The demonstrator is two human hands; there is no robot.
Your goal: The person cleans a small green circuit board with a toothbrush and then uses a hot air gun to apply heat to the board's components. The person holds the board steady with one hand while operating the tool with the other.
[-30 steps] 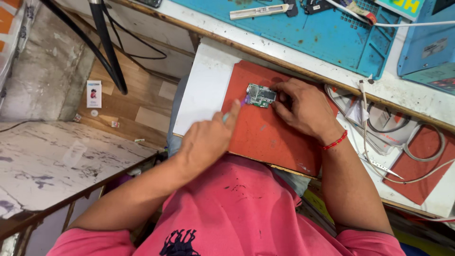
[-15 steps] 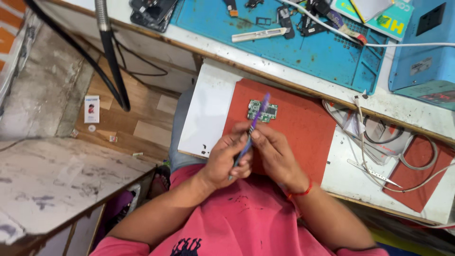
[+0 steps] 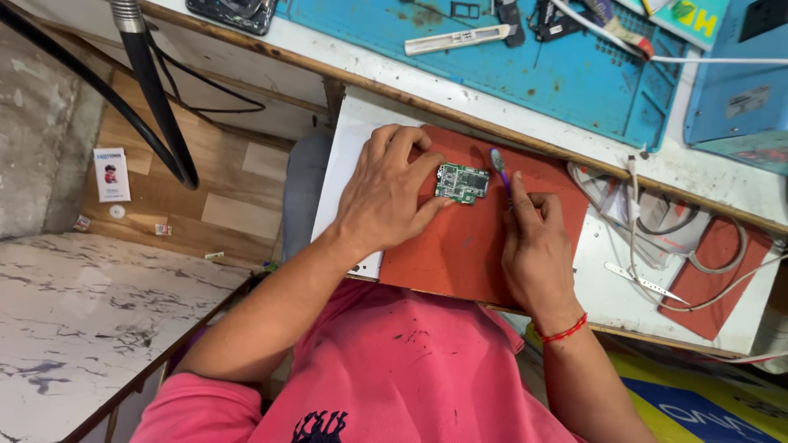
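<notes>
A small green circuit board (image 3: pixel 462 182) lies flat on a red mat (image 3: pixel 460 246), near the mat's far edge. The red mat sits on a white board (image 3: pixel 349 135) at the near edge of the bench (image 3: pixel 657 164). The left hand (image 3: pixel 386 193) rests on the mat, and its fingers (image 3: pixel 431 168) pinch the left side of the circuit board, thumb below and fingers above. The right hand (image 3: pixel 538 246) lies just to the right of the circuit board, and its fingers are closed around a purple brush (image 3: pixel 501 172). The brush tip points up, away from the person, and stands just beside the right edge of the circuit board. There is a red string (image 3: pixel 565 331) around the right wrist. Farther back on the bench lies a blue work mat (image 3: pixel 574 74) with a white strip (image 3: pixel 460 38) and small tools on it. White cables (image 3: pixel 657 238) curl near the right edge of the bench, beside a second red mat (image 3: pixel 706 279). A thick black hose (image 3: pixel 156 98) hangs down on the left, over the wooden floor (image 3: pixel 222 205).
</notes>
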